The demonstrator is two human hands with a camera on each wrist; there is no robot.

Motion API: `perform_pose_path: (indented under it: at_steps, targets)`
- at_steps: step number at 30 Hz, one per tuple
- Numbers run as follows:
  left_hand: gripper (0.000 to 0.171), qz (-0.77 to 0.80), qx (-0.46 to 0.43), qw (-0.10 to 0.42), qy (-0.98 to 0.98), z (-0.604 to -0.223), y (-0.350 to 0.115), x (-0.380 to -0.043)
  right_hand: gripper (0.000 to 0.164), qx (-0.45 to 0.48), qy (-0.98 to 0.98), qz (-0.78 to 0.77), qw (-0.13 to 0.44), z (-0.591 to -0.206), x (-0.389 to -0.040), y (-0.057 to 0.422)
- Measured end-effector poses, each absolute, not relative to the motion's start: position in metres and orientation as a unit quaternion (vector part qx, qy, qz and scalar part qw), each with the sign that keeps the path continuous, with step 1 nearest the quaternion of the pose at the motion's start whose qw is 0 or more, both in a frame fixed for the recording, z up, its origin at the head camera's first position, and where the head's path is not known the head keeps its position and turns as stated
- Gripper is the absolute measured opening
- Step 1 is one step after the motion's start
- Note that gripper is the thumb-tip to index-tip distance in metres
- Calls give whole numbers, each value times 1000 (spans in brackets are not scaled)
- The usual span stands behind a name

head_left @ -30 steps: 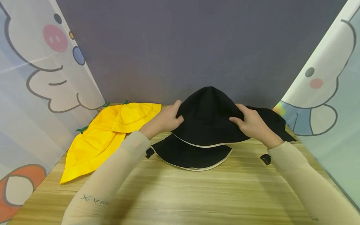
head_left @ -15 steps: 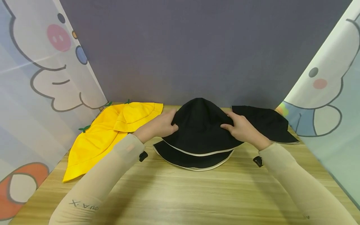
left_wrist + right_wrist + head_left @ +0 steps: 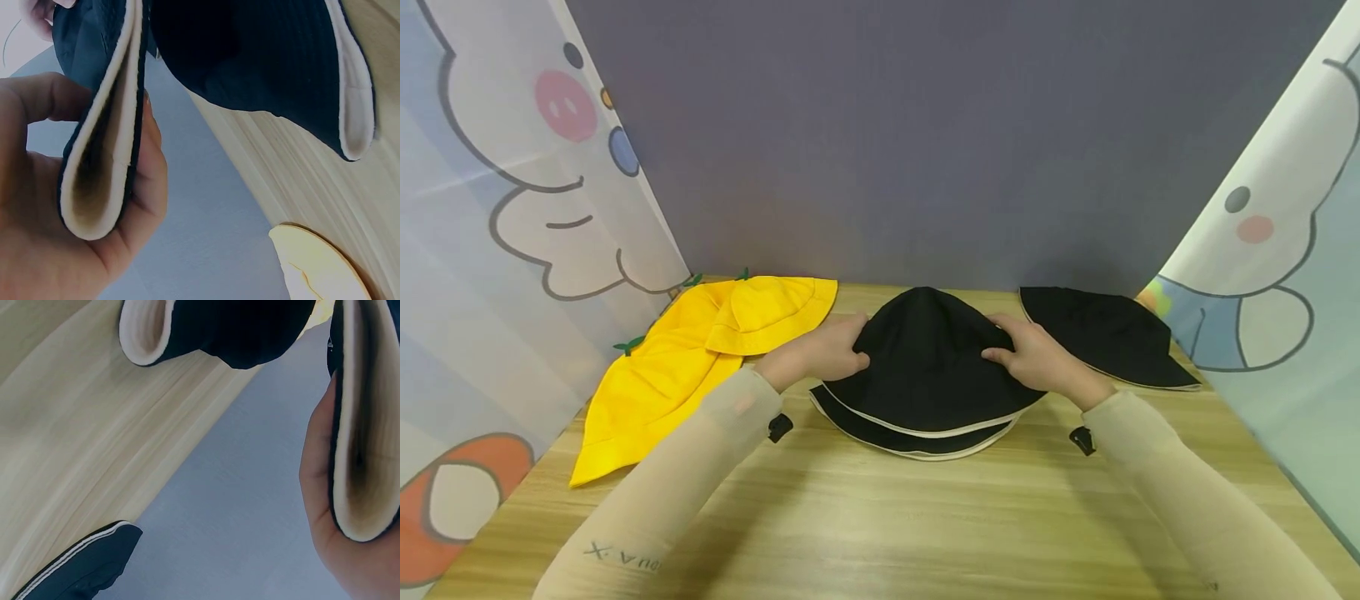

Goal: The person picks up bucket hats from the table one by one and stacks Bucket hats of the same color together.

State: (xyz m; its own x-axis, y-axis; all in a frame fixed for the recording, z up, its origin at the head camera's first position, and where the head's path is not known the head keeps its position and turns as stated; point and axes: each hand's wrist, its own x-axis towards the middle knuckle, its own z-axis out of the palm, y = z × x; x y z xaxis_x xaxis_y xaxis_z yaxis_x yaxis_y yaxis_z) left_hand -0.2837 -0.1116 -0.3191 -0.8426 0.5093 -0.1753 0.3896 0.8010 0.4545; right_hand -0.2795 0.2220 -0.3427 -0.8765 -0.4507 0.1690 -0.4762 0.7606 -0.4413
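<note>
A black bucket hat (image 3: 928, 367) with a cream-edged brim is held between both hands, crown up. At its left side my left hand (image 3: 827, 350) grips the fabric, thumb in front. My right hand (image 3: 1033, 357) pinches the opposite side in the same way. In the left wrist view the held hat's brim (image 3: 94, 200) is folded together between thumb and fingers; the right wrist view shows a similar fold (image 3: 365, 487) in the right hand. Beneath it lies a second black hat (image 3: 880, 438), mostly covered, only its front brim showing in the head view.
Another black hat (image 3: 1097, 333) lies flat at the back right of the wooden table (image 3: 895, 533). Several yellow hats (image 3: 662, 383) with green sprouts overlap at the left. A grey panel (image 3: 940, 150) stands behind, with cartoon-printed side walls (image 3: 1247, 275). Small black pieces (image 3: 780, 427) show beside both wrists.
Both hands have lowered the held black hat and brought it slightly left, over the lower hat, whose visible strip has narrowed. The back right black hat is now uncovered to view.
</note>
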Motion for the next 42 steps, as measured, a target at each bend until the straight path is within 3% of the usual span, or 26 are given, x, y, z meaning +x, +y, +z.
perform_pose_path:
  at_steps: [8, 17, 30, 42]
  targets:
    - [74, 191, 247, 169, 935, -329, -117, -284, 44, 282, -928, 244, 10, -356, -282, 218]
    - [75, 195, 238, 207, 929, -347, -118, -289, 51, 274, -935, 227, -5, -368, -282, 216]
    - [70, 202, 226, 199, 932, -368, -118, -290, 53, 265, -936, 227, -41, -380, -285, 214]
    - [75, 173, 191, 197, 946, -372, -115, -292, 49, 248, -941, 214, -88, -389, -291, 212]
